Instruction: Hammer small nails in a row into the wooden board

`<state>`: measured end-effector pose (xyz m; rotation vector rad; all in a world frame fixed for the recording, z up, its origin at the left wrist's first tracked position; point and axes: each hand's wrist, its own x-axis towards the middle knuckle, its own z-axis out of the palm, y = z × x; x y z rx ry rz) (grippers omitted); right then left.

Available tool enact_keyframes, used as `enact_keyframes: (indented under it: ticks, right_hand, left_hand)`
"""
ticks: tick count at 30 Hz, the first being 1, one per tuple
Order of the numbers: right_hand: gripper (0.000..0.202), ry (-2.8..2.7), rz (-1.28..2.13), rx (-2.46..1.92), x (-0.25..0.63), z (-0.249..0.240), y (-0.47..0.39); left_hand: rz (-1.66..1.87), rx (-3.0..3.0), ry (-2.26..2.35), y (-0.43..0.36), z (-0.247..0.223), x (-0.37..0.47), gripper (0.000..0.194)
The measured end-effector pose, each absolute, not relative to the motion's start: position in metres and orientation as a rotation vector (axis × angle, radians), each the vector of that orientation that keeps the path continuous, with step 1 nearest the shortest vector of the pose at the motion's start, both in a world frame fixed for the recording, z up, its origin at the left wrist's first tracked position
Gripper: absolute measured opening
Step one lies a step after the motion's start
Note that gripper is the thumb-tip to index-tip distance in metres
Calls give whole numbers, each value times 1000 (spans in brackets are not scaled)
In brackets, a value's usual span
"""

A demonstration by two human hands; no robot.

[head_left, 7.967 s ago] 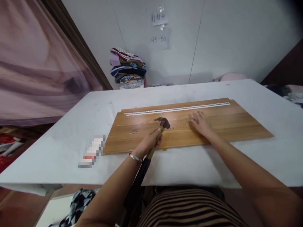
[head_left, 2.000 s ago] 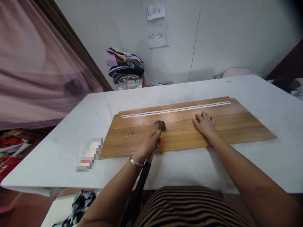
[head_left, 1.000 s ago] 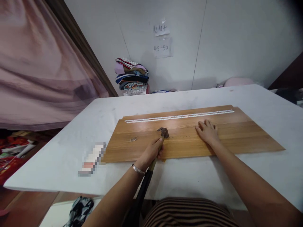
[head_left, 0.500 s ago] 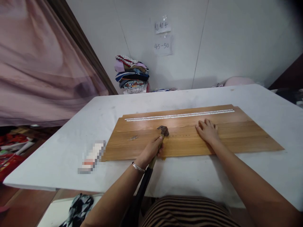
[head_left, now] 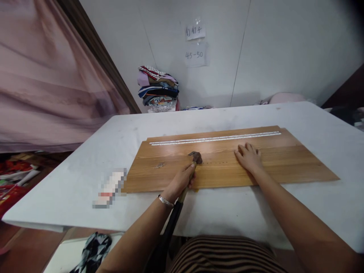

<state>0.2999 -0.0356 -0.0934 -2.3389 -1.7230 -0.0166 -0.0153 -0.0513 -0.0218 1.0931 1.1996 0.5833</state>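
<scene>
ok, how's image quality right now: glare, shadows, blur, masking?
Head view: mild sheen on the board near the white strips; soft shadow on the table beside the right forearm; upper right corner dark; pixelated patch left of the board; nails too soft to count.

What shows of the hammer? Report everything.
The hammer has a dark, rusty-looking metal head with a claw, a yellowish wood neck and a black lower handle. The left hand wraps it just below the head, seen at the left end of a dotted row on the brown board. The handle slants toward the person.
</scene>
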Motion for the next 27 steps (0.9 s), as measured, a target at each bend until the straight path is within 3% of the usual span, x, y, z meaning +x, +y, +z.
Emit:
enact_keyframes:
  ticks: [27]
  right_hand:
    - [51, -1722, -11, -2327, 303, -99, -33]
  left_hand:
    - [584, 1093, 1185, -51, -21, -14, 44]
